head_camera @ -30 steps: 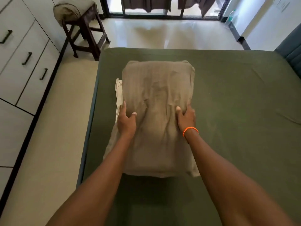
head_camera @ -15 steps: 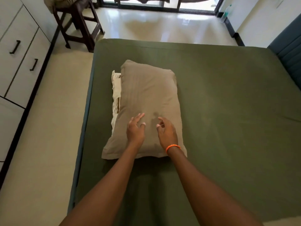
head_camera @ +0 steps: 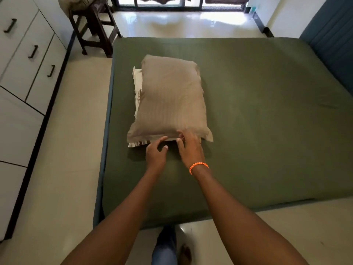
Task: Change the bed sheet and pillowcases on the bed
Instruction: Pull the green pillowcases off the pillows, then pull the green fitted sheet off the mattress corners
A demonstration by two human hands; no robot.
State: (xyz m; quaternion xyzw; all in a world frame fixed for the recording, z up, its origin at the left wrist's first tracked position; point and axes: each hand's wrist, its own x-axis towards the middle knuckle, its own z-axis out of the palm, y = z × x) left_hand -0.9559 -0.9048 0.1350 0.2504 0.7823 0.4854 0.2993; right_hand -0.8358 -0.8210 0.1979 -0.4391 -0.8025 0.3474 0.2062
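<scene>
While both hands reach to the near hem of the taupe striped fabric pillowcase (head_camera: 170,98), the right hand (head_camera: 189,148) lies at that edge with its fingers bent onto the cloth; whether they actually pinch it, I cannot tell. The left hand (head_camera: 155,153) sits just beside it, fingers loosely spread, the forefinger touching the hem and holding nothing. An orange braided cord bracelet (head_camera: 198,166) circles the right wrist. The covered pillow lies lengthwise just beyond both hands, on the left part of the olive-green fitted bed sheet (head_camera: 267,121). A white pleated pillow (head_camera: 138,87) shows under its left and near edges. A dark wooden stool (head_camera: 95,29) stands on the floor beyond the bed's far left corner.
</scene>
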